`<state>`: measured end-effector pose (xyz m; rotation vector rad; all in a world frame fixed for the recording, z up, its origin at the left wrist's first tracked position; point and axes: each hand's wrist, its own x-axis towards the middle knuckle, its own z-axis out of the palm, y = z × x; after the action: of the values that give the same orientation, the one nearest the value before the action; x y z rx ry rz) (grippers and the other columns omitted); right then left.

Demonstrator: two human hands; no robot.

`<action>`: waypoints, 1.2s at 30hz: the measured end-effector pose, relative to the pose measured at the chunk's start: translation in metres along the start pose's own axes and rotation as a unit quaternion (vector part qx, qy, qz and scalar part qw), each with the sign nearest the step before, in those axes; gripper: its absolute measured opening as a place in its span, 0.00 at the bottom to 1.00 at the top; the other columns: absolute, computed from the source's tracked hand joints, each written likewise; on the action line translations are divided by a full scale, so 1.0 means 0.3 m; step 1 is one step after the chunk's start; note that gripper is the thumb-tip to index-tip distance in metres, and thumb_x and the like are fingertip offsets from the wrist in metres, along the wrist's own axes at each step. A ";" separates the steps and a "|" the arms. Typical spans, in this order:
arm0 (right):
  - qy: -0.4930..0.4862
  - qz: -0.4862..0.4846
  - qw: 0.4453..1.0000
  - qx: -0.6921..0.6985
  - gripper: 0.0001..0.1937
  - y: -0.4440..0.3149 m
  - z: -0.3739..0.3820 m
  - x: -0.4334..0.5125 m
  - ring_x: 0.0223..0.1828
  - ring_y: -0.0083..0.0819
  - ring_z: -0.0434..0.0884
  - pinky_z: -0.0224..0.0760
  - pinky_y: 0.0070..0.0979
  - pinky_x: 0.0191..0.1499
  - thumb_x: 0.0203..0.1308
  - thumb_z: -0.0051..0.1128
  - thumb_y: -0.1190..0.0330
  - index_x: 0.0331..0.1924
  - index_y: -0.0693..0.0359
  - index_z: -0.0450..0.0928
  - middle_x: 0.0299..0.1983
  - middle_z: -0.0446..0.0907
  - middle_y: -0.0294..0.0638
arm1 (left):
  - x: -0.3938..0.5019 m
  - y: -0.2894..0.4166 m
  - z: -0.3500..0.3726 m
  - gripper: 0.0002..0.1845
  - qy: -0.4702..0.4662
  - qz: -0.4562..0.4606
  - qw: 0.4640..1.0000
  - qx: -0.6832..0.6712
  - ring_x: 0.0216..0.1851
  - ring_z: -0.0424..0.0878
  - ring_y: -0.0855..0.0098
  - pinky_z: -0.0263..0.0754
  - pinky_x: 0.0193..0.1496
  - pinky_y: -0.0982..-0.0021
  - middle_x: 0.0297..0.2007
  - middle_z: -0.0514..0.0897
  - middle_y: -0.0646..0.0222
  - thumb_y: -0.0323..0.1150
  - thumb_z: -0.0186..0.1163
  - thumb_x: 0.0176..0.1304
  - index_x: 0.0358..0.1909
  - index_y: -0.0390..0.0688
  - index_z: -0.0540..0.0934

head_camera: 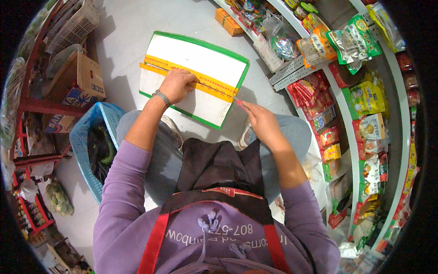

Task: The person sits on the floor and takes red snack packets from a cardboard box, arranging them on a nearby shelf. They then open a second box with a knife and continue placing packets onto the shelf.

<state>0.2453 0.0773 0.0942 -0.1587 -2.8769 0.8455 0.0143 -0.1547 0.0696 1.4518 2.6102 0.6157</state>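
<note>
A white and green carton (187, 60) sits on the tiled floor between my feet. Yellow printed packing tape (212, 85) runs across its top, and a dark slit shows along the tape's middle. My left hand (177, 85) lies on the carton's top over the tape, fingers bent, with a metal band around the wrist. In my right hand (263, 121) is a small knife with a pink handle (241, 104). Its thin tip is at the tape's right end, by the carton's edge; most of the handle is hidden by my fingers.
A blue plastic basket (82, 150) with dark wrapping and a green vegetable stands beside my left leg. Behind it are a cardboard box (90, 77) and a red metal rack (51, 109). Shelves of packaged food (368, 99) curve along the right. An orange box (229, 22) lies beyond the carton.
</note>
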 end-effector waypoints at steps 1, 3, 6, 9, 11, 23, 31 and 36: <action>-0.024 0.001 1.000 -0.006 0.15 -0.002 -0.009 -0.013 0.49 0.49 0.82 0.76 0.38 0.51 0.68 0.51 0.71 0.56 0.58 0.80 0.49 0.83 0.50 | -0.001 0.004 0.000 0.09 -0.001 0.009 1.000 0.015 0.46 0.80 0.58 0.72 0.53 0.60 0.40 0.85 0.66 0.28 0.66 0.55 0.39 0.45 0.85; -0.054 0.001 0.998 -0.014 0.15 -0.006 -0.022 -0.026 0.49 0.49 0.81 0.75 0.38 0.51 0.67 0.51 0.71 0.56 0.57 0.80 0.49 0.83 0.49 | 0.001 0.012 0.001 0.09 -0.019 0.026 0.999 0.029 0.47 0.79 0.59 0.70 0.57 0.60 0.40 0.85 0.67 0.28 0.65 0.54 0.38 0.46 0.85; -0.073 0.003 0.997 -0.032 0.15 -0.004 -0.039 -0.028 0.49 0.49 0.81 0.75 0.39 0.50 0.66 0.52 0.70 0.56 0.56 0.80 0.48 0.83 0.49 | 0.005 0.020 0.003 0.08 -0.020 0.049 0.998 0.034 0.46 0.78 0.60 0.68 0.58 0.59 0.39 0.84 0.68 0.28 0.64 0.54 0.37 0.47 0.85; -0.104 -0.011 0.993 -0.054 0.15 0.011 -0.059 -0.014 0.47 0.50 0.81 0.75 0.41 0.50 0.66 0.52 0.69 0.55 0.56 0.80 0.46 0.83 0.49 | 0.008 0.011 -0.010 0.07 -0.006 0.073 0.997 0.032 0.43 0.78 0.61 0.68 0.54 0.60 0.36 0.82 0.69 0.28 0.65 0.54 0.35 0.47 0.83; -0.130 -0.024 0.990 -0.057 0.14 0.023 -0.074 -0.008 0.47 0.51 0.81 0.75 0.42 0.50 0.66 0.52 0.68 0.54 0.57 0.80 0.46 0.83 0.50 | 0.004 0.004 -0.019 0.06 0.010 0.073 0.996 0.039 0.42 0.78 0.61 0.68 0.52 0.60 0.34 0.81 0.69 0.27 0.65 0.54 0.34 0.47 0.82; -0.084 0.110 0.987 0.076 0.14 0.079 0.004 0.000 0.37 0.39 0.83 0.75 0.30 0.42 0.71 0.51 0.65 0.52 0.66 0.78 0.39 0.84 0.49 | 0.015 0.000 0.012 0.07 0.076 0.075 0.993 0.057 0.41 0.79 0.62 0.70 0.50 0.60 0.34 0.80 0.71 0.27 0.61 0.55 0.35 0.50 0.82; 0.003 0.155 0.963 0.220 0.11 0.227 -0.052 0.089 0.32 0.37 0.80 0.75 0.33 0.38 0.69 0.49 0.67 0.49 0.65 0.71 0.33 0.81 0.43 | -0.026 0.076 -0.011 0.05 0.038 0.132 0.987 0.085 0.38 0.76 0.62 0.69 0.51 0.59 0.29 0.76 0.69 0.26 0.58 0.53 0.31 0.48 0.79; -0.059 0.146 0.982 -0.099 0.39 0.175 0.195 0.178 0.50 0.50 0.82 0.78 0.42 0.51 0.54 0.68 0.50 0.65 0.60 0.65 0.63 0.66 0.54 | -0.025 0.143 -0.019 0.09 0.057 0.185 0.977 0.091 0.38 0.75 0.63 0.68 0.52 0.60 0.29 0.74 0.71 0.24 0.58 0.49 0.31 0.50 0.78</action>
<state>0.1865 0.0977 0.0223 -0.5845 -3.0954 0.6239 0.0510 -0.1427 0.0908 2.0437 2.5530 0.5149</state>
